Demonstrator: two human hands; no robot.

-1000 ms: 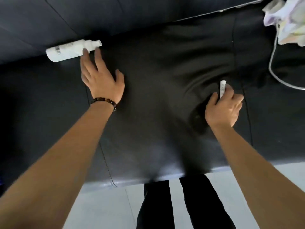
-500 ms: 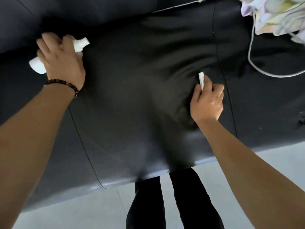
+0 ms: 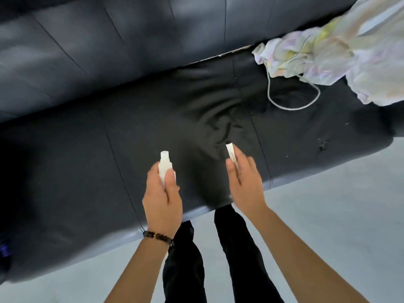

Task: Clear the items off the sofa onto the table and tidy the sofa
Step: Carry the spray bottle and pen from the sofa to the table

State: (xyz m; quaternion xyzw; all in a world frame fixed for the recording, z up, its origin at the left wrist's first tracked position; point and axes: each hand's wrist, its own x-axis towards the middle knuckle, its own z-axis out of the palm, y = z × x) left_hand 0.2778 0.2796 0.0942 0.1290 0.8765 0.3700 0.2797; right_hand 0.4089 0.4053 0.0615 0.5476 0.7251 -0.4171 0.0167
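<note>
A black leather sofa (image 3: pixel 91 162) fills the view from above, its seat creased near the middle, with pale grey floor (image 3: pixel 328 215) along its front edge. Half a second ago the left hand was pressed down on the white bottle far out on the seat and the right hand sat low on the cushion; now both hands are drawn back and raised over the sofa's front edge, close together, each with its item lifted clear of the seat.

The left hand (image 3: pixel 162 197), with a beaded bracelet (image 3: pixel 158 237) at the wrist, has its fingers wrapped tight around the white bottle (image 3: pixel 165 166), thumb along the side, the capped top poking up above the fist. The right hand (image 3: pixel 244 180) pinches a small white tube (image 3: pixel 231 153) between thumb and loosely curled fingers; only the tube's upper end shows.

At the sofa's far right end a crumpled pale cloth (image 3: pixel 341 51) lies against the backrest and spills onto the seat. A white cord (image 3: pixel 293 106) loops out from under it across the cushion. Small specks of debris (image 3: pixel 322 145) dot the seat near the right front corner. The person's dark trouser legs (image 3: pixel 236 259) stand just in front of the sofa.
</note>
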